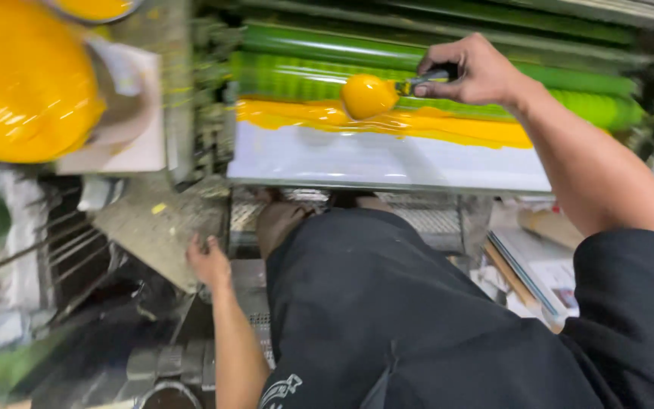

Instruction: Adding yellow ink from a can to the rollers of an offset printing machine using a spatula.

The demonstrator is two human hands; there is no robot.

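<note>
Yellow ink (387, 121) on a white tray (387, 163) — green rollers (357, 57), yellow-coated spatula (369, 95), black trousers (387, 303).

Green rollers (433, 57) behind ink tray (387, 163)

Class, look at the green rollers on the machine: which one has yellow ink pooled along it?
The nearest green roller, bordering the white tray; the right hand holds an ink-covered spatula over it.

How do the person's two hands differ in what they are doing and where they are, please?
The right hand is raised over the green rollers, gripping a spatula loaded with yellow ink; the left hand is low, empty, resting on the edge of a grey metal plate. The right hand is closed, the left hand's fingers loosely spread. Both are bare.
</note>
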